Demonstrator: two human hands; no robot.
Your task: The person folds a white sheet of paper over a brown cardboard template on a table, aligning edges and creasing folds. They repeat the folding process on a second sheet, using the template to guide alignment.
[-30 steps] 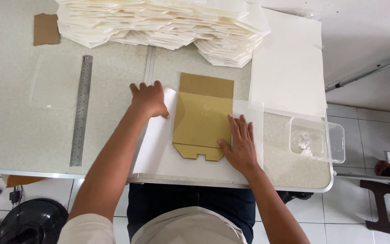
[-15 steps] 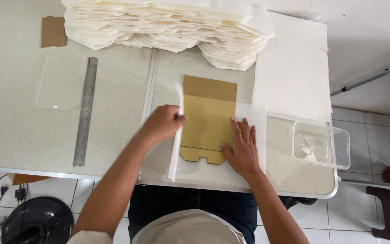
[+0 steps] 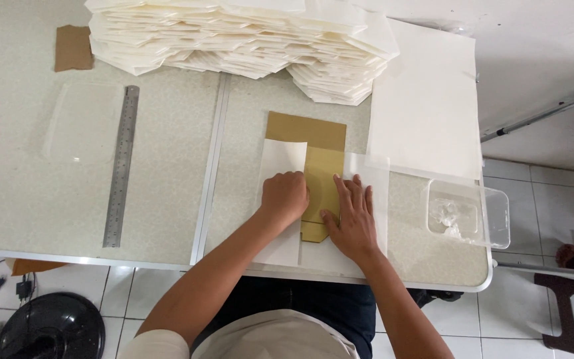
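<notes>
The brown card template [image 3: 320,166] is lying flat at the near middle of the tabletop [image 3: 167,166]. A white paper flap [image 3: 280,173] is folded over the template's left part and pressed down by the curled-up left hand [image 3: 286,196]. The right hand [image 3: 352,216], fingers spread, is laid flat on the template's right side. A steel ruler [image 3: 121,166] is seen well left of the template.

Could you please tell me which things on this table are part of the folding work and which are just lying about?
In hand:
left hand, fist pressing the folded white paper sheet
right hand, flat on the brown cardboard template

Lying about:
long steel ruler
stack of folded white paper pieces
clear plastic tub
small brown cardboard scrap
</notes>
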